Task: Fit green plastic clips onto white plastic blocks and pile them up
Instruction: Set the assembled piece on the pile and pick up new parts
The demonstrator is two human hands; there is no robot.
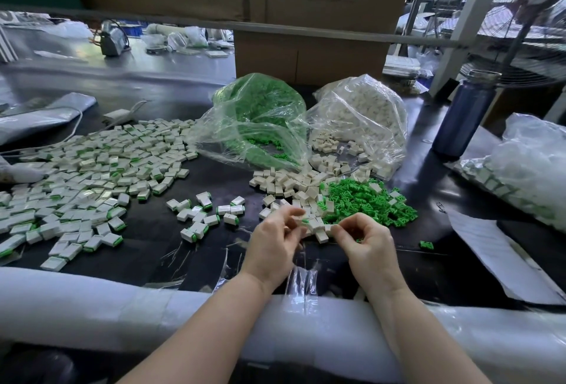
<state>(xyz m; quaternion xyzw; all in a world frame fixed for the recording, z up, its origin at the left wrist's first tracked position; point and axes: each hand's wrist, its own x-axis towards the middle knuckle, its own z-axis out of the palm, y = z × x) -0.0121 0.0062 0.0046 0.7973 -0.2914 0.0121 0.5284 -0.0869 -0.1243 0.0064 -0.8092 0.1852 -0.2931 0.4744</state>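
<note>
Two hands at the near edge of the dark counter [159, 230], forearms lying over the white foam padding [92, 301] along that edge. Left hand [272, 242]: grip curled, pinching a white block [298, 219] at the fingertips. Right hand [367, 239]: grip curled too, thumb and forefinger pinched at the edge of the white blocks between the hands; can't tell exactly what it has, too small.

Counts:
- 2 clear bags behind the hands, both open toward the person: green clip bag [257, 117] on the left, white block bag [361, 117] touching it on the right.
- 1 loose heap of green clips [364, 203] just beyond the right hand, plus 1 stray clip [426, 244] alone to the right.
- 1 loose heap of bare white blocks [288, 181] running from the bag mouth down to the hands.
- Finished pile [92, 175] on the left: too many to count, wide and flat. About a dozen finished pieces [202, 215] lie scattered between it and the left hand.
- 1 blue bottle [462, 117] upright, right of the block bag.
- 1 more filled bag [520, 175] at the far right edge.

Room: bare counter strip in front of the left hand, with clear film scraps [226, 258]. White sheet [496, 258] overhangs the right side. Cardboard boxes [309, 56] close off the back.
</note>
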